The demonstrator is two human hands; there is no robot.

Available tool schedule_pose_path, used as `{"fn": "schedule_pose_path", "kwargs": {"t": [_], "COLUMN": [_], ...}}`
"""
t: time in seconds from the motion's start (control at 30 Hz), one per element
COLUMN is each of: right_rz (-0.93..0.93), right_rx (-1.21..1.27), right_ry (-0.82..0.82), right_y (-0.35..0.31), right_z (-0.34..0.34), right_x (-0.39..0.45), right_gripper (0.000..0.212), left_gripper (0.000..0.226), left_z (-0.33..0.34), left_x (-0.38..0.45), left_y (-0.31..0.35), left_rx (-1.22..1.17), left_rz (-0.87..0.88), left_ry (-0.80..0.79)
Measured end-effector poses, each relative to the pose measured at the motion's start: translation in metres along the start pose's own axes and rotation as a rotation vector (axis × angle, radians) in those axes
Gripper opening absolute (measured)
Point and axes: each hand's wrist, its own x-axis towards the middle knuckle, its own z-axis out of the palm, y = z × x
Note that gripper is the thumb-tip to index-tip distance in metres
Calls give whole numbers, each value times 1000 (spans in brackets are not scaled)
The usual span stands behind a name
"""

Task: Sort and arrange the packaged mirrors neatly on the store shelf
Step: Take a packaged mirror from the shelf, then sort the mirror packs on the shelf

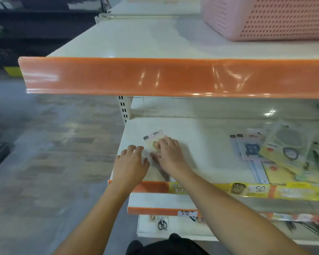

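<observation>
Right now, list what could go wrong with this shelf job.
The packaged mirror lies near the shelf's left end under both hands, left hand and right hand; a hard push could slide it off. The pile of packages at the right lies askew and overlapping, so it may slip forward.

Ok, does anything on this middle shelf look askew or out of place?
Yes. The packaged mirrors at the right lie in a loose overlapping pile, tilted at different angles rather than in rows. The single package at the left end, under the right hand and beside the left hand, also sits slightly rotated on the shelf.
</observation>
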Motion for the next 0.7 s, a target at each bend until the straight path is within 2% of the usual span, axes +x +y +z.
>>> {"fn": "schedule_pose_path", "kwargs": {"t": [0.1,0.2,0.37,0.53,0.7], "right_rz": [16,80,142,246,373], "right_rx": [7,32,93,62,90], "right_ry": [-12,-26,186,260,327], "right_y": [1,-1,6,23,51], "right_z": [0,-11,-41,-70,-96], "right_x": [-4,-14,-49,-84,-117], "right_gripper": [33,42,41,38,37], "left_gripper": [44,42,42,43,45], "left_z": [1,2,-5,-6,7], "left_x": [4,7,13,10,2], "left_y": [-3,-1,20,62,108], "left_rx": [-16,-35,-69,-129,-135], "left_rz": [40,98,226,362,486], "left_ry": [-1,19,59,68,8]}}
